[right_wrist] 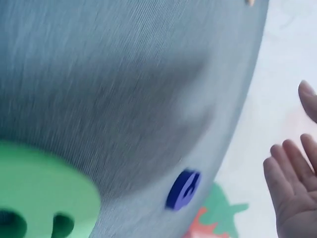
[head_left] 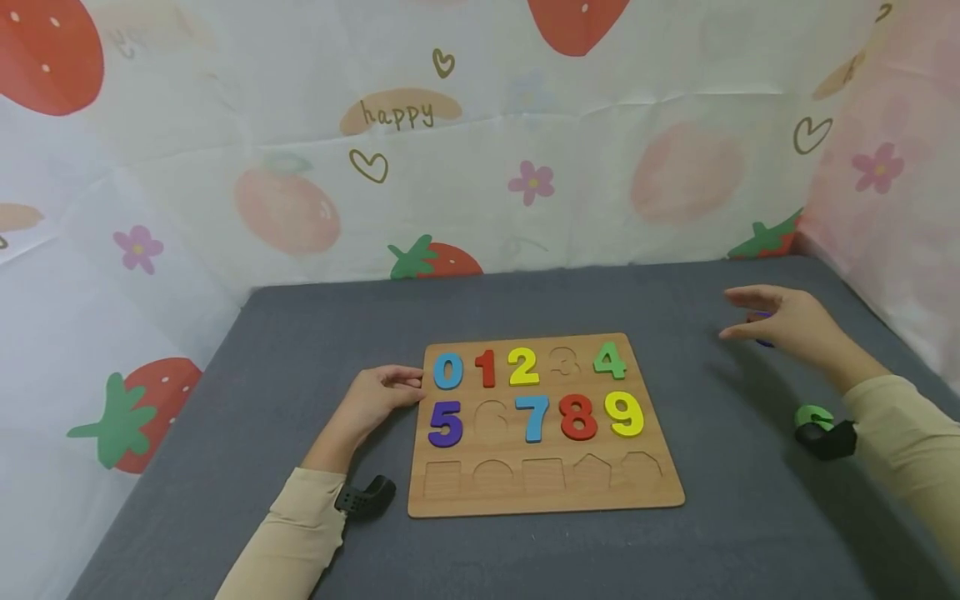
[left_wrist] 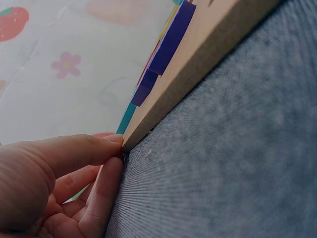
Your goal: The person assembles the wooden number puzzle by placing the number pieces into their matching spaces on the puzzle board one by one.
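A wooden number board lies on the grey cloth, holding coloured digits such as a blue 0 and a purple 5. At its left edge my left hand pinches the wood between thumb and fingers, beside the 0. Off to the right of the board, my right hand hovers above the cloth, thumb and fingers spread apart with nothing between them. A small purple piece lies on the cloth, partly hidden behind that hand in the head view. Near the right wrist lies a green piece, partly covered by the wrist strap.
The 3 and 6 recesses on the board have no digit in them, and a row of shape outlines runs along its near side. A printed curtain with strawberries and flowers stands behind the table, and a pink one at the right.
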Available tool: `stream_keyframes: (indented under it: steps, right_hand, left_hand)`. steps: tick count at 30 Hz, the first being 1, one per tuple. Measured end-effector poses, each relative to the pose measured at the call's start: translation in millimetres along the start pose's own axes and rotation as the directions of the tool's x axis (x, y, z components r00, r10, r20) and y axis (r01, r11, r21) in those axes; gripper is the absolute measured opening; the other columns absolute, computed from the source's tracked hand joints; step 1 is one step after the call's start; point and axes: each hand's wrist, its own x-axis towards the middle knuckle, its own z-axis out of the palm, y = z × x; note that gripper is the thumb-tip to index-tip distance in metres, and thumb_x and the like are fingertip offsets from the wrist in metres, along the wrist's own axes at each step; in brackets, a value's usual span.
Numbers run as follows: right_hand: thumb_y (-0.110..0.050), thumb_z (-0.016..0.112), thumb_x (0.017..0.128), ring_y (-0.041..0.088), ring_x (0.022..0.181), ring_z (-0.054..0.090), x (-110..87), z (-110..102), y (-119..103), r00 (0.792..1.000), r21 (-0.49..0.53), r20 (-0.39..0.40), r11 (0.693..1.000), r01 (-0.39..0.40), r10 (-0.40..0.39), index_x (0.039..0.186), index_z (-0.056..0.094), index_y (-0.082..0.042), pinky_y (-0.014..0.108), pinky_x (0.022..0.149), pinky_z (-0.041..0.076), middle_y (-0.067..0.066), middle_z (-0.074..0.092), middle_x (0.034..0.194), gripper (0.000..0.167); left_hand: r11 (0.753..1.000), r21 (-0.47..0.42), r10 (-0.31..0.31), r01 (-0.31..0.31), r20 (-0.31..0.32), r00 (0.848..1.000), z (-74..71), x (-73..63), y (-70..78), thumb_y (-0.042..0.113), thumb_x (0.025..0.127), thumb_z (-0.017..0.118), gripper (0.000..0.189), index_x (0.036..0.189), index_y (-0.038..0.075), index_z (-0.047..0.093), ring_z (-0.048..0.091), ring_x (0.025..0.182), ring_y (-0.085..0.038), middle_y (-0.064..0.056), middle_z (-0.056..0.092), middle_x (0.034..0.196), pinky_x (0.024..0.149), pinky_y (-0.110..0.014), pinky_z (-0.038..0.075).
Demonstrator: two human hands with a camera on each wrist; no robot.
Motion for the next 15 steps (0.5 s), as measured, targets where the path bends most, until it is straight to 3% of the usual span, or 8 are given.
stream_keyframes:
  steps: [6, 15]
  right_hand:
    - [-0.040, 0.075, 0.088, 0.050, 0.141, 0.032, 10.1, -12.6, 20.8, 1.000, 0.019, 0.013, 1.000, -0.016, 0.015, 0.155, 0.030, -0.003, 0.068, 0.108, 0.028, 0.025, 0.031, 0.158, 0.089]
    - [-0.033, 0.075, 0.089, 0.054, 0.143, 0.022, 17.8, -23.9, 48.5, 0.998, -0.055, 0.038, 0.998, -0.043, 0.045, 0.154, 0.025, 0.005, 0.067, 0.110, 0.026, 0.032, 0.025, 0.157, 0.091]
  left_hand:
    - [1.000, -0.001, -0.001, 0.001, 0.001, 1.000, 0.5, -0.1, 0.7, 0.017, 0.089, 0.074, 0.041, 0.127, 0.004, 0.066, 0.064, 0.094, -0.010, -0.010, 0.071, 0.111, 0.087, -0.028, 0.048]
    - [1.000, -0.002, -0.006, 0.006, 0.007, 1.000, 0.7, -0.1, 0.1, 0.016, 0.090, 0.074, 0.040, 0.127, 0.004, 0.066, 0.067, 0.100, -0.015, -0.013, 0.072, 0.116, 0.091, -0.032, 0.049]
